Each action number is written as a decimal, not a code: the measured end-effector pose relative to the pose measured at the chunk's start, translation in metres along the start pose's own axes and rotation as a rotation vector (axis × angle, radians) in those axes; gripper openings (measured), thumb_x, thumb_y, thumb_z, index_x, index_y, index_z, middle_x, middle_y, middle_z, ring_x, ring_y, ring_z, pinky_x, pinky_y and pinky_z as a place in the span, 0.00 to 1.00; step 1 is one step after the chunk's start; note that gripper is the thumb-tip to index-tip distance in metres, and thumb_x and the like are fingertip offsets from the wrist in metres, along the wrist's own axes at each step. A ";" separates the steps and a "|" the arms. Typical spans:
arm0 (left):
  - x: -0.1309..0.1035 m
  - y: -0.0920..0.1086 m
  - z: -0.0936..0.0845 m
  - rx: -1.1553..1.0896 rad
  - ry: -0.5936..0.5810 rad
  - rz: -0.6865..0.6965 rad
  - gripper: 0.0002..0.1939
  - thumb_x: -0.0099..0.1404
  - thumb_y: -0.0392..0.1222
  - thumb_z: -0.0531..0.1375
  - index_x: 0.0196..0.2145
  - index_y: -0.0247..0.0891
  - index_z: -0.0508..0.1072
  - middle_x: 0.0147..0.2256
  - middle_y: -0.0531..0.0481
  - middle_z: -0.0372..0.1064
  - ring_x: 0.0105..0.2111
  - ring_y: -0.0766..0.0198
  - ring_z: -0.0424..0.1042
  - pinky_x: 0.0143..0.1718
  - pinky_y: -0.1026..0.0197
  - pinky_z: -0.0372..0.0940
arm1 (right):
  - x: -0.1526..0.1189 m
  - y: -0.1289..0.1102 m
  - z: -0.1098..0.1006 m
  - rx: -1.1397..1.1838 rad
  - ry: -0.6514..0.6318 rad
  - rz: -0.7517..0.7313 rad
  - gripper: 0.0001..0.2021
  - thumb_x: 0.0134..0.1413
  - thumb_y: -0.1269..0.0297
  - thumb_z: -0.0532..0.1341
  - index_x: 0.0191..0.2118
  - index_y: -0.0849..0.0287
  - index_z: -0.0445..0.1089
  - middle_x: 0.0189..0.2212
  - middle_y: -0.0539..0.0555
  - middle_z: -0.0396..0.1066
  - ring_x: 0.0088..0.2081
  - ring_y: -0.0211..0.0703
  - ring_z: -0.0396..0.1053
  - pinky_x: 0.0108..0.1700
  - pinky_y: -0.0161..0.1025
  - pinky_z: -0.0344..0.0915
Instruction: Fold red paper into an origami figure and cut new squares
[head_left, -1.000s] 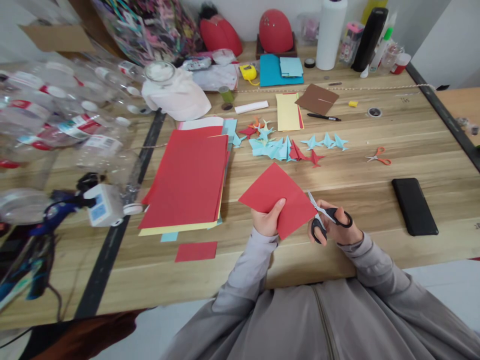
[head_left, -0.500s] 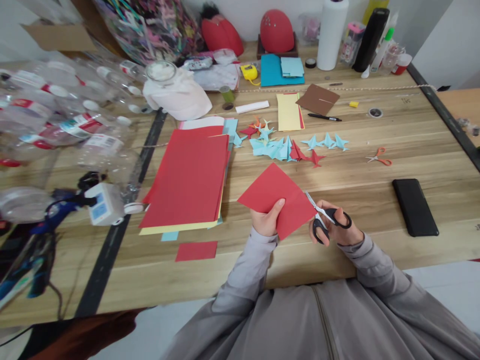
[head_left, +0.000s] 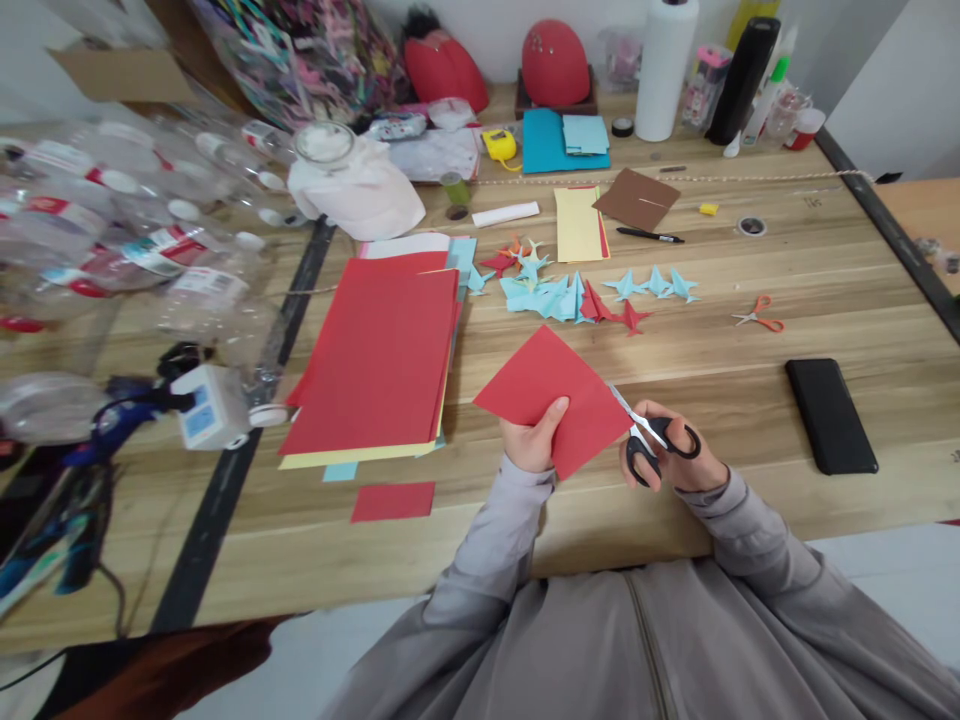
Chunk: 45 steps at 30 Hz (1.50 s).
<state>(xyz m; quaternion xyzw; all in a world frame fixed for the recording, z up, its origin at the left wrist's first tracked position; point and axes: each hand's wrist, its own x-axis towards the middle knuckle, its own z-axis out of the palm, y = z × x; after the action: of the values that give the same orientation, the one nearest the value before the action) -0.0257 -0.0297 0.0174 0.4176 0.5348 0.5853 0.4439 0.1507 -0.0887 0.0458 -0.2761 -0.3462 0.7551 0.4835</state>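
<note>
A red sheet of paper is pinched in my left hand, the thumb lying on top and the other fingers hidden underneath. My right hand has its fingers through the black handles of a pair of scissors. The slightly parted blades meet the paper's right edge near its corner. To the left lies a stack of red paper over yellow and blue sheets, with a small red paper piece below it. Folded paper cranes in blue and red sit beyond my hands.
A black phone and small orange scissors lie to the right. Behind are a black pen, yellow paper strips and brown paper. Plastic bottles crowd the left side; a white bottle stands at the back.
Almost nothing differs. The scissors' blades look slightly closer together at the paper's edge, and both hands stay in nearly the same place.
</note>
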 end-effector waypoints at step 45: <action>-0.003 -0.008 0.002 -0.138 -0.019 -0.076 0.27 0.45 0.52 0.71 0.42 0.38 0.75 0.38 0.44 0.77 0.41 0.56 0.76 0.46 0.55 0.70 | -0.001 0.001 -0.006 -0.032 -0.014 -0.071 0.28 0.49 0.37 0.59 0.40 0.59 0.61 0.14 0.46 0.66 0.14 0.34 0.60 0.17 0.28 0.47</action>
<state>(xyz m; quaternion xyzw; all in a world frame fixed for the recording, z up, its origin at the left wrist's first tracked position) -0.0226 -0.0315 0.0098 0.3711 0.5043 0.5994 0.4986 0.1552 -0.0889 0.0414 -0.2662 -0.3710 0.7338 0.5030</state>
